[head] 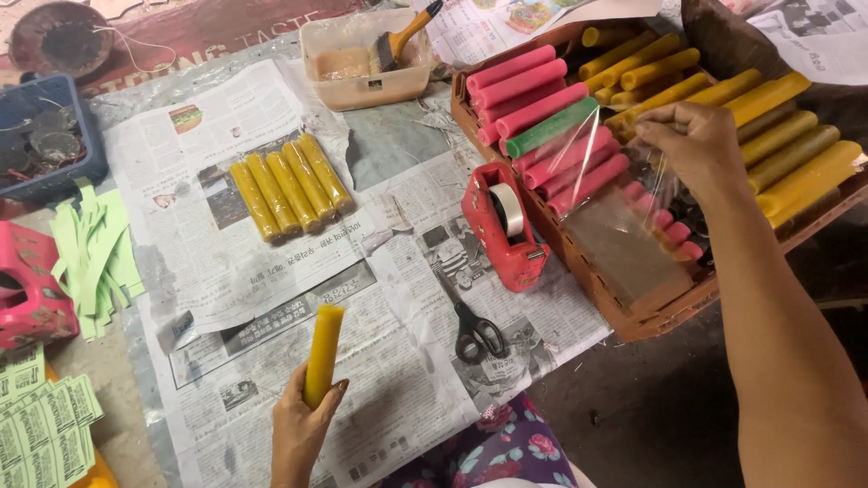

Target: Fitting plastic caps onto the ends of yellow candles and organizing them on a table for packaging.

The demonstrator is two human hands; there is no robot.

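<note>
1. Yellow candle (322, 354) stood nearly upright in the left hand (301, 432), low in the view above the newspaper sheets (380, 271); the fingers were clenched around its lower end, thumb across the front.
2. Clear plastic sheet (588, 154) hung from the right hand (696, 145), which pinched its upper edge between fingertips over the cardboard tray (633, 312) on the right side.
3. Inside that tray lay a row of pink candles (533, 95) with one green candle (550, 126) among them, and beyond those a heap of yellow candles (768, 117); a stack of clear sheets rested on the tray's near end.
4. A red tape dispenser (502, 226) with a white roll sat just beside the tray's left wall, on the newspaper.
5. Black-handled scissors (476, 333) lay shut on the paper, near the dispenser and to the right of the held candle.
6. Five yellow candles (289, 187) lay side by side, touching, on the newspaper farther back.
7. A plastic tub (366, 77) holding a brush (407, 36) with a yellow handle stood at the far edge.
8. Green paper strips (90, 258) lay at the left, between a blue basket (54, 145) and a pink box (32, 289).
</note>
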